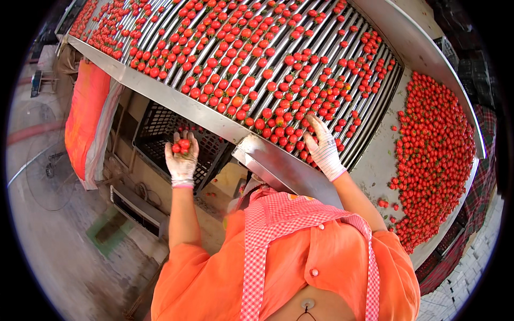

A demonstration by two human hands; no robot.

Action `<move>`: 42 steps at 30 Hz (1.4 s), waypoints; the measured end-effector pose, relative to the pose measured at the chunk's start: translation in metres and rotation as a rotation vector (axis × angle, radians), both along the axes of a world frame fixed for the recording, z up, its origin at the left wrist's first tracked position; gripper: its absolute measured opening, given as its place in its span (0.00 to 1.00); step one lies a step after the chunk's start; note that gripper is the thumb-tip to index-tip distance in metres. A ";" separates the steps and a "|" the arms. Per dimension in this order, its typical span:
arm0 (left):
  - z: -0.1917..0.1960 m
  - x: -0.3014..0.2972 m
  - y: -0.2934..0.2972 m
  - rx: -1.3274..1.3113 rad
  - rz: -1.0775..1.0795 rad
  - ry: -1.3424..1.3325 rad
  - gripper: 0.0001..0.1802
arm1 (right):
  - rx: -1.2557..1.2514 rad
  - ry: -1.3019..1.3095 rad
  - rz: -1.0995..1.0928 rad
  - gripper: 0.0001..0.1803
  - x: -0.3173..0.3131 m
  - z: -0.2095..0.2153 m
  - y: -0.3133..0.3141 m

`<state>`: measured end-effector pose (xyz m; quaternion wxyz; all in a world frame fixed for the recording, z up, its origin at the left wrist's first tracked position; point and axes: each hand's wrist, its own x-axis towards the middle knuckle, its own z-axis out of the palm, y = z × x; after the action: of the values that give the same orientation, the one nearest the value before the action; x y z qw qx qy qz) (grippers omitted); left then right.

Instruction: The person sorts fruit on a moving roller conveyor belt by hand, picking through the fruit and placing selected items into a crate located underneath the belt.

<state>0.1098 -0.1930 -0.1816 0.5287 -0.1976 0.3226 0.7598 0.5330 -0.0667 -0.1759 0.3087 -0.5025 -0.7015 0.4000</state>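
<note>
My left hand (183,160), in a white glove with a pink cuff, is cupped palm up around a few red cherry tomatoes (182,146). It is above a black plastic crate (155,128) below the sorting table's edge; a few tomatoes show deeper in the crate. My right hand (323,148), also gloved, reaches over the metal roller conveyor (257,80). Its thumb and fingers are apart, among the cherry tomatoes (292,131) at the near edge. I cannot make out whether any tomato is pinched there.
A metal rim (176,104) runs along the near side of the rollers. At the right, a metal chute (383,139) holds a large heap of cherry tomatoes (433,160). An orange cloth (85,120) hangs at the left. Dark crates (474,77) are stacked beyond the chute.
</note>
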 end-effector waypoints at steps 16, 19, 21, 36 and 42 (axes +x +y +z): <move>0.021 0.130 0.305 -0.308 -0.938 3.030 0.17 | -0.132 -0.322 -0.349 0.22 0.166 -0.035 -0.070; 0.028 0.142 0.316 -0.352 -1.032 2.960 0.13 | -0.080 -0.574 -0.434 0.25 0.225 -0.060 -0.110; 0.034 0.138 0.313 -0.297 -0.942 2.752 0.15 | -0.286 -0.827 -0.496 0.34 0.258 -0.070 -0.130; 0.077 0.170 0.188 0.410 -0.824 0.235 0.22 | -0.677 0.139 -0.125 0.37 0.114 -0.053 -0.069; 0.069 0.120 0.115 0.380 -0.567 -0.219 0.17 | -0.125 -0.203 0.135 0.28 0.116 -0.037 -0.058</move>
<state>0.2297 -0.0780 -0.1126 0.7774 -0.0788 0.1590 0.6034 0.6495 -0.1249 -0.2128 0.1764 -0.5105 -0.7350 0.4100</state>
